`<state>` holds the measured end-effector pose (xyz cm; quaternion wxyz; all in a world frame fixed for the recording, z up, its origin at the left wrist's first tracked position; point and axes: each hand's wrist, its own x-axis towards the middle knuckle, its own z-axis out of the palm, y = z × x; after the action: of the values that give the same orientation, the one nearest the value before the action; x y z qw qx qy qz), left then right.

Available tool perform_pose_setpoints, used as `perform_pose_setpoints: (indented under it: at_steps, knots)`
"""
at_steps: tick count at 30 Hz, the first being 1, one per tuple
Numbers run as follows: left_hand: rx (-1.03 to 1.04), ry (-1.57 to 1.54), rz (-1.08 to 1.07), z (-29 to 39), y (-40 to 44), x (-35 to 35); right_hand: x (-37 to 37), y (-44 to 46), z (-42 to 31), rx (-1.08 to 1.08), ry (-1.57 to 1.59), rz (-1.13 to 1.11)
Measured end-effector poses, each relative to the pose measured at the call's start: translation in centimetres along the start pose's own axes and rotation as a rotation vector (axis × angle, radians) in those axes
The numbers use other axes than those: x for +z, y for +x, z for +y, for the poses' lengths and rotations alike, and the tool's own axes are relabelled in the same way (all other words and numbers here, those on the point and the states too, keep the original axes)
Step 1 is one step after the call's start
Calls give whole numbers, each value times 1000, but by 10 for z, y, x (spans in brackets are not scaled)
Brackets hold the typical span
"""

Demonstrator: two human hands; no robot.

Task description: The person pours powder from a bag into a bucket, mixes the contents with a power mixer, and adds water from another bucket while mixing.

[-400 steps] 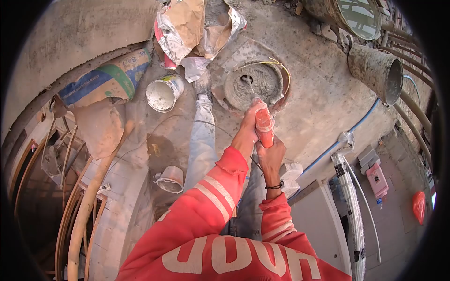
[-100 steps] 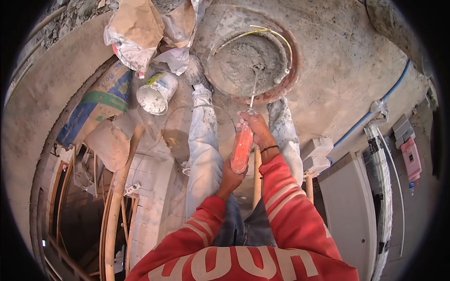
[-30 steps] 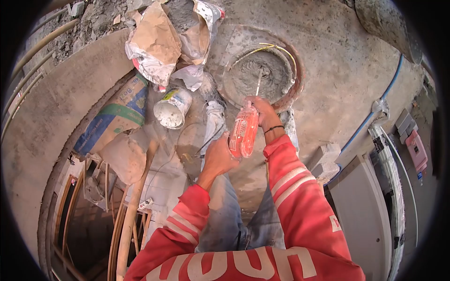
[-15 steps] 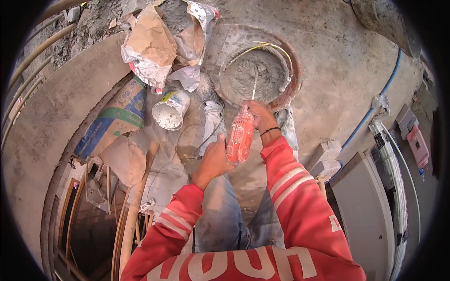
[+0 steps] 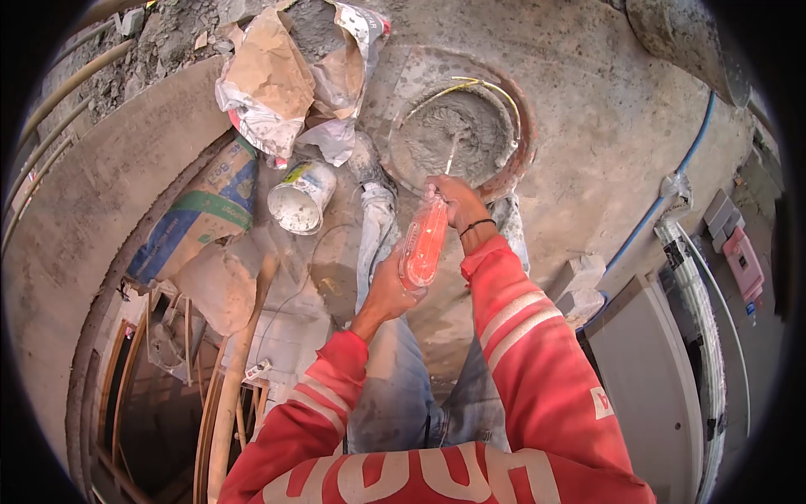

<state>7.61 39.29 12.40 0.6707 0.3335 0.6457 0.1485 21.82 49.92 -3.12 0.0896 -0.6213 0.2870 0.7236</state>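
Observation:
A red drill (image 5: pixel 425 244), smeared with grey dust, is held in both of my hands. My left hand (image 5: pixel 391 287) wraps round its rear end, and my right hand (image 5: pixel 457 202) grips the front near the rod. From the front a thin pale mixing rod (image 5: pixel 453 153) runs down into wet grey mortar (image 5: pixel 432 134). The mortar fills a round bucket with a yellowish handle (image 5: pixel 472 81). Around the bucket shows a wider reddish-brown rim (image 5: pixel 531 126). The rod's lower end is hidden in the mix.
Left of my legs a dirty white pail (image 5: pixel 300 199) lies tipped. Beyond it are a torn paper sack (image 5: pixel 267 80) and a blue-green cement bag (image 5: pixel 197 214). Pale blocks (image 5: pixel 579 286), a blue hose (image 5: pixel 642 225) and a grey panel (image 5: pixel 646 361) lie to the right.
The drill has turned slightly in my hands, and its rear end sits a little further left. My left hand has shifted slightly with it. The rod stays in the mortar.

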Motion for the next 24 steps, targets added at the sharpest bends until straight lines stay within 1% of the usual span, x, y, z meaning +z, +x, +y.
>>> perform_pose_setpoints:
  at_steps: [3, 5, 6, 9, 11, 12, 13, 15, 16, 17, 19, 21, 22, 24]
  knots:
    - [-203, -138, -84, 8, -3, -1, 2, 0, 0, 19, -50, 29]
    - [-233, -166, -39, 11, -1, 1, -19, 30, -3, 148, 67, -126]
    - [-254, -182, -22, 12, -4, 4, -21, 29, -3, 217, 130, -196]
    - [-175, -100, 6, -3, -5, 15, -23, 27, -5, 68, -8, -9]
    - [-315, -252, -78, -5, -8, 25, -27, 26, -5, -26, -121, -62]
    - [-364, -427, -73, 0, -10, 34, -30, 24, -5, -73, -179, -88]
    - [-415, -601, -59, 8, -12, 42, -24, 6, -6, -101, -155, -83]
    - [-456, -1151, 71, 33, -14, 66, -18, -43, -4, -155, -111, -73]
    - [-414, -1093, 188, 43, -11, 74, -24, -64, 5, -356, -360, 5]
    - [-328, -927, 176, 46, -11, 78, -35, -92, 20, -550, -611, 90]
    - [-130, -593, 167, 44, 3, 84, -40, -165, 44, -774, -808, 63]
    - [1, -517, 77, 30, 9, 84, -65, -208, 54, -666, -803, -67]
    - [27, -699, 31, 39, 19, 75, -65, -221, 59, -679, -855, -48]
    - [-81, -957, -88, 64, 33, 56, -60, -239, 71, -697, -956, -4]
